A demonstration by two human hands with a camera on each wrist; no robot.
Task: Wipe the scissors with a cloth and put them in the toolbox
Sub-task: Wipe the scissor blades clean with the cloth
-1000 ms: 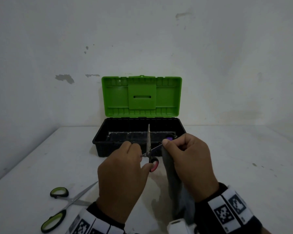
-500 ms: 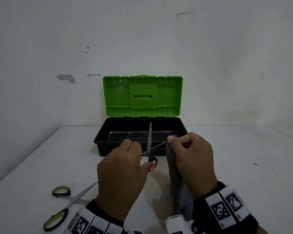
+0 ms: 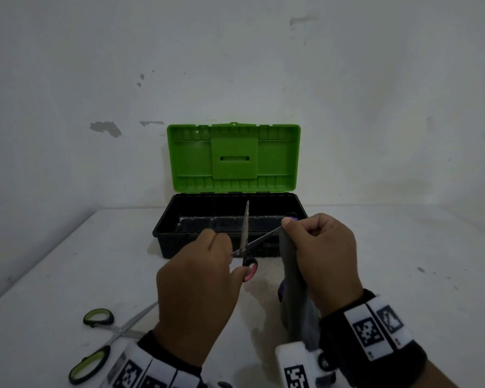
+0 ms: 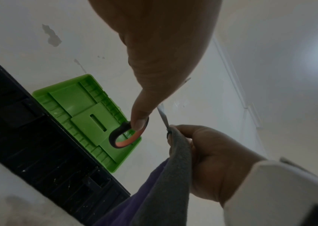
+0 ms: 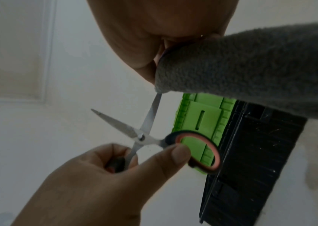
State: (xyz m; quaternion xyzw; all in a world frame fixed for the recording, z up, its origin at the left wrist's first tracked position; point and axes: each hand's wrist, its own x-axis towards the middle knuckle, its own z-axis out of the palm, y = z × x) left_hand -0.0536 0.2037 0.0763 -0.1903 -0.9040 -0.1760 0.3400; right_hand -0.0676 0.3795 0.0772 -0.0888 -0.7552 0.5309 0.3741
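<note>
While left hand [image 3: 196,298] grips splayed scissors [image 3: 245,245], right hand [image 3: 324,259] pinches cloth [image 3: 294,289] round one blade.

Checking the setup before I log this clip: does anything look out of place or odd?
Little. A second pair of scissors, green-handled, lies open on the table near the left wrist, outside the open toolbox. The pink-handled scissors in the left hand are spread open, one blade pinched in the cloth by the right hand.

place: bare room corner, kind unclear | walls: white plaster wall [image 3: 263,65] with chipped paint patches [image 3: 105,128] | surface: scuffed white tabletop [image 3: 403,261] | work gear: open toolbox [image 3: 230,222], green-handled scissors [image 3: 101,343]
</note>
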